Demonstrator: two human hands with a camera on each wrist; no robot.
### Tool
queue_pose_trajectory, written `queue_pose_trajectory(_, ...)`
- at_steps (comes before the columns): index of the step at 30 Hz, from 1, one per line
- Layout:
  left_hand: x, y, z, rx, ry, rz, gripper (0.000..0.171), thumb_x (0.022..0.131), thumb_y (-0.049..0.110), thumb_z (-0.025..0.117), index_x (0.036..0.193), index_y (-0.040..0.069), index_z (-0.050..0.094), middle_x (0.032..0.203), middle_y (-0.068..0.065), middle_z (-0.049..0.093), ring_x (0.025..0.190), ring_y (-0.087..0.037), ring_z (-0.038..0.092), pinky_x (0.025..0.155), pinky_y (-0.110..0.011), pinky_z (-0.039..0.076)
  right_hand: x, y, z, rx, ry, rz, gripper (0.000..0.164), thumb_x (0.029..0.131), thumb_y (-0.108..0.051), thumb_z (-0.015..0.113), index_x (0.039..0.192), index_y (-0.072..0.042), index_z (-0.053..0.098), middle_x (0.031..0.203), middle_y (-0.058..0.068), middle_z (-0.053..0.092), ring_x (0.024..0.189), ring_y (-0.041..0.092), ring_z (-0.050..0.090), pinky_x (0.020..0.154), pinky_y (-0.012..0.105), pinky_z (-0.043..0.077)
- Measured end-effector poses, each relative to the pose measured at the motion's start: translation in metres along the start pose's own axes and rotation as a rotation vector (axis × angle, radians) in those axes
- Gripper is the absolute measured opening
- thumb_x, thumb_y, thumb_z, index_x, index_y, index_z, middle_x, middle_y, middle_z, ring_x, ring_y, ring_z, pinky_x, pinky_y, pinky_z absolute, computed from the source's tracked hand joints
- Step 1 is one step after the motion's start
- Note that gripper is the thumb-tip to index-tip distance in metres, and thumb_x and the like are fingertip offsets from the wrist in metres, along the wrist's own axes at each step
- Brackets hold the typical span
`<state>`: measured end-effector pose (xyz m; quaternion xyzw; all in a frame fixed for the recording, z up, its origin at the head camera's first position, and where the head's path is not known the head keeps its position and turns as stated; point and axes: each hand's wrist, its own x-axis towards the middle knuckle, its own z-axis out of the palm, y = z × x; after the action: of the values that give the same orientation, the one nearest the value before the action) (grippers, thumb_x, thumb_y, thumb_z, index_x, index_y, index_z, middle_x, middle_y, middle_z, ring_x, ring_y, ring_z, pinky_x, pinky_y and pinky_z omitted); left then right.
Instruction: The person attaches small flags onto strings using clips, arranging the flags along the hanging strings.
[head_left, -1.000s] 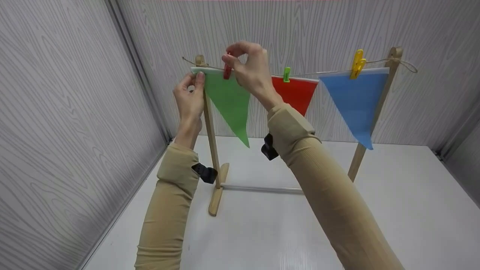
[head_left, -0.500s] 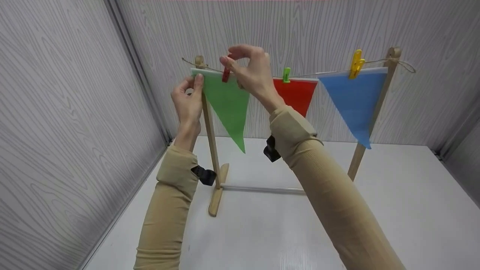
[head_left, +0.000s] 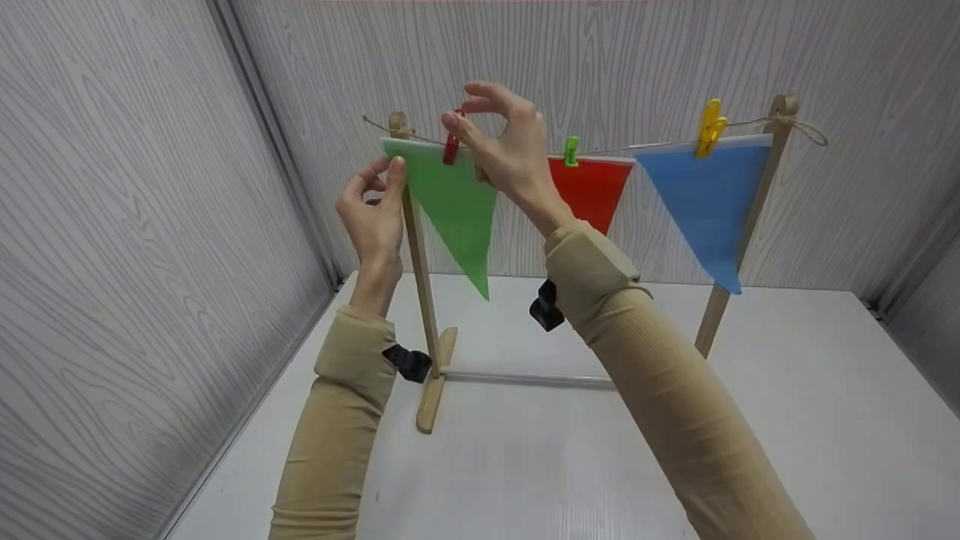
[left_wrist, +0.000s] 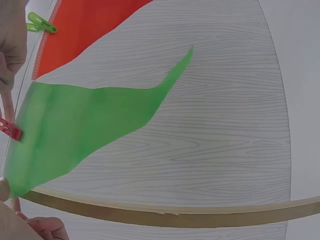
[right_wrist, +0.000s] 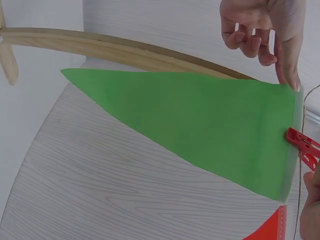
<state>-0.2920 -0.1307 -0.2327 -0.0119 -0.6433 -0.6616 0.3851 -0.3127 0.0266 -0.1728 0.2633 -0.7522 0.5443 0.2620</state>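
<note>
A green pennant (head_left: 454, 191) hangs by its white top edge at the left end of the string. My left hand (head_left: 373, 214) pinches its upper left corner between thumb and index finger, beside the wooden post. A red clothespin (head_left: 450, 148) sits on the pennant's top edge, its lower end over the cloth, as the right wrist view also shows. My right hand (head_left: 514, 146) is at the clothespin's upper end, with the thumb across it and bent fingers just behind. In the left wrist view a right fingertip lies right beside the red clothespin (left_wrist: 10, 129).
A red pennant (head_left: 592, 191) hangs from a green clothespin (head_left: 571, 151), partly behind my right arm. A blue pennant (head_left: 709, 206) hangs from yellow clothespins (head_left: 709, 129). The string runs between a left post (head_left: 421, 277) and a right post (head_left: 716, 315), joined by a low rod (head_left: 525, 377).
Both hands have drifted slightly downward, the left thumb sliding a little lower along the pennant's corner. The right fingers have spread slightly. The green pennant's tip has swung a little to the left.
</note>
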Motion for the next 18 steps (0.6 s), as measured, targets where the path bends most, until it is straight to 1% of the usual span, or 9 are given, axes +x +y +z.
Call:
queue_pose_trajectory(1, -0.001, -0.001, 0.0, 0.0, 0.003, 0.0, 0.031, 0.096, 0.026, 0.07, 0.113, 0.0, 0.07, 0.085, 0.006, 0.043, 0.06, -0.005, 0.035, 0.063, -0.019, 0.036, -0.001, 0.001, 0.0, 0.013, 0.007, -0.009, 0.051, 0.093, -0.026, 0.073, 0.137, -0.006, 0.059, 0.129, 0.011, 0.069, 0.1, 0.016, 0.066, 0.074, 0.02, 0.054)
queue_pose_trajectory(3, -0.004, -0.004, 0.001, 0.001, 0.008, 0.002, 0.031, 0.095, 0.026, 0.071, 0.113, 0.001, 0.07, 0.085, 0.005, 0.043, 0.058, -0.005, 0.035, 0.062, -0.019, 0.036, -0.003, 0.002, -0.001, 0.026, 0.024, -0.026, 0.05, 0.092, -0.025, 0.074, 0.136, -0.006, 0.06, 0.129, 0.011, 0.069, 0.104, 0.012, 0.066, 0.073, 0.019, 0.053)
queue_pose_trajectory(5, -0.007, -0.006, 0.001, 0.003, 0.012, 0.006, 0.029, 0.095, 0.026, 0.071, 0.113, 0.002, 0.07, 0.085, 0.006, 0.042, 0.058, -0.005, 0.036, 0.061, -0.019, 0.036, -0.006, 0.003, -0.002, 0.052, 0.031, -0.035, 0.05, 0.092, -0.024, 0.074, 0.137, -0.006, 0.06, 0.13, 0.011, 0.068, 0.082, 0.012, 0.067, 0.064, 0.019, 0.053)
queue_pose_trajectory(6, -0.008, -0.007, 0.002, 0.003, 0.013, 0.009, 0.028, 0.095, 0.025, 0.071, 0.112, 0.003, 0.07, 0.085, 0.006, 0.042, 0.058, -0.005, 0.036, 0.061, -0.019, 0.036, -0.007, 0.004, -0.002, 0.063, 0.035, -0.044, 0.05, 0.092, -0.023, 0.074, 0.137, -0.005, 0.059, 0.131, 0.011, 0.068, 0.081, 0.01, 0.067, 0.064, 0.018, 0.052)
queue_pose_trajectory(8, -0.011, -0.01, 0.002, 0.007, 0.015, 0.018, 0.027, 0.095, 0.024, 0.071, 0.111, 0.003, 0.071, 0.085, 0.006, 0.042, 0.058, -0.005, 0.036, 0.061, -0.02, 0.036, -0.01, 0.005, -0.003, 0.098, 0.036, -0.044, 0.051, 0.093, -0.022, 0.074, 0.137, -0.004, 0.059, 0.132, 0.011, 0.067, 0.06, 0.009, 0.059, 0.057, 0.018, 0.05)
queue_pose_trajectory(10, -0.015, -0.013, 0.001, 0.018, 0.014, 0.025, 0.026, 0.095, 0.023, 0.071, 0.11, 0.003, 0.071, 0.085, 0.005, 0.042, 0.059, -0.005, 0.036, 0.061, -0.02, 0.037, -0.014, 0.006, -0.002, 0.147, 0.033, -0.035, 0.051, 0.093, -0.021, 0.073, 0.138, -0.005, 0.057, 0.134, 0.01, 0.066, 0.048, 0.01, 0.05, 0.055, 0.018, 0.049)
queue_pose_trajectory(12, -0.018, -0.016, 0.0, 0.031, 0.012, 0.029, 0.025, 0.094, 0.023, 0.072, 0.11, 0.003, 0.071, 0.086, 0.005, 0.044, 0.061, -0.006, 0.037, 0.062, -0.02, 0.036, -0.018, 0.007, -0.002, 0.181, 0.037, -0.036, 0.051, 0.093, -0.021, 0.073, 0.139, -0.005, 0.057, 0.136, 0.009, 0.065, 0.049, 0.011, 0.052, 0.056, 0.019, 0.05)
queue_pose_trajectory(15, -0.024, -0.022, -0.001, 0.049, 0.009, 0.032, 0.025, 0.094, 0.022, 0.073, 0.11, 0.003, 0.071, 0.087, 0.005, 0.046, 0.065, -0.007, 0.038, 0.064, -0.021, 0.037, -0.024, 0.008, -0.001, 0.217, 0.05, -0.037, 0.051, 0.093, -0.023, 0.073, 0.14, -0.008, 0.057, 0.137, 0.005, 0.064, 0.054, 0.019, 0.06, 0.058, 0.021, 0.053)
queue_pose_trajectory(18, -0.028, -0.028, -0.003, 0.058, 0.003, 0.036, 0.026, 0.093, 0.022, 0.073, 0.11, 0.003, 0.071, 0.087, 0.005, 0.046, 0.067, -0.008, 0.039, 0.064, -0.021, 0.037, -0.031, 0.01, -0.002, 0.245, 0.066, -0.053, 0.051, 0.094, -0.024, 0.072, 0.14, -0.008, 0.056, 0.137, 0.003, 0.064, 0.057, 0.025, 0.063, 0.056, 0.022, 0.053)
